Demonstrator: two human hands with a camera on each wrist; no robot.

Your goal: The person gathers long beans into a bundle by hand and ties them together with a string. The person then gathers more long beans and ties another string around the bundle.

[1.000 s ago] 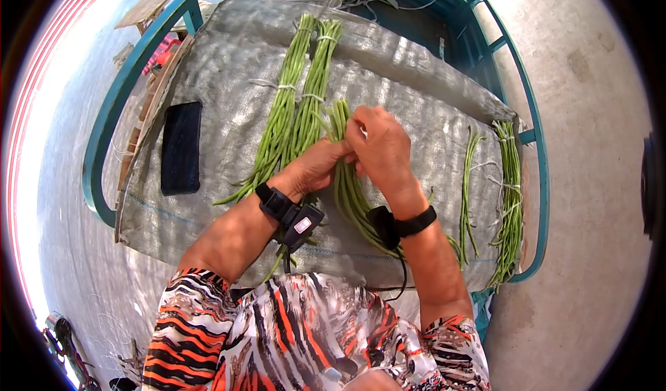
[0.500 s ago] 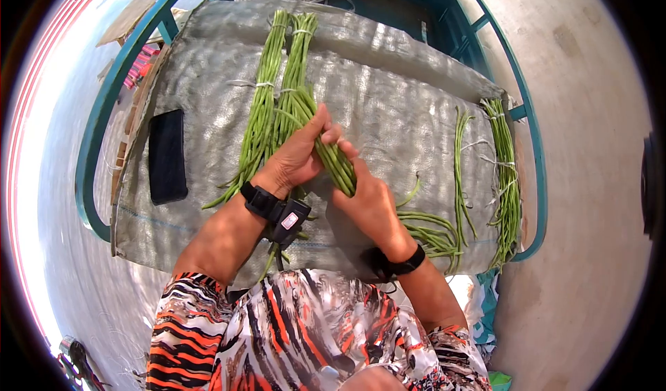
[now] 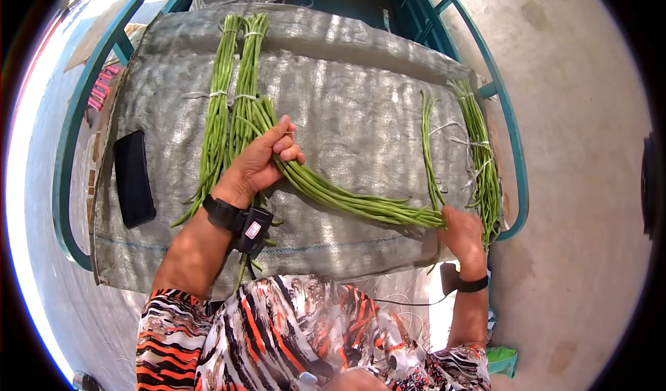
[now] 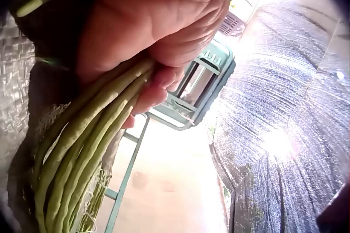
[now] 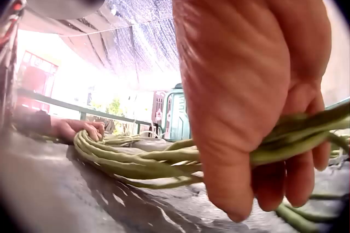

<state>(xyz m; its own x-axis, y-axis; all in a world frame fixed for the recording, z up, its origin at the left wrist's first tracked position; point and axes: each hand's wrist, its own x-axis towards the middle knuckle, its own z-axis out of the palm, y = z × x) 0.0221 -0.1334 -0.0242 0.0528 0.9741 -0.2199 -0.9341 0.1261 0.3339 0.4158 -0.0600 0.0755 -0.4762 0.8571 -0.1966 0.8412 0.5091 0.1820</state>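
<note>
Step looks like evening up a fresh bean bundle [image 3: 347,198] before tying. Left hand [image 3: 267,157] grips it near the head end, fingers curled round, thumb up. Right hand [image 3: 461,233] grips the tail end; the right wrist view has its fingers curled over the stalks. Can't tell if it has every tail: the hand hides them in the head view.

Bundle location: across the front half of the woven sheet [image 3: 361,100], bent at the left hand, running out to the right hand. Its head end lies over the inner tied bunch [image 3: 243,120]; the outer tied bunch [image 3: 216,117] is just beside that, 2 white ties visible on each.

Next move probably calls for bringing the tails in line with the heads without losing the left grip, then a tie. White string [image 3: 451,123] lies at right, between the thin loose beans [image 3: 428,152] and the right-hand tied bunch [image 3: 481,155].

Materials: beans long, slim, smooth, slightly knobbly, apparently bendy; they curve rather than kink. Sheet is grey, coarse plastic-looking weave, wrinkled, with a blue stitch line near the front edge.
</note>
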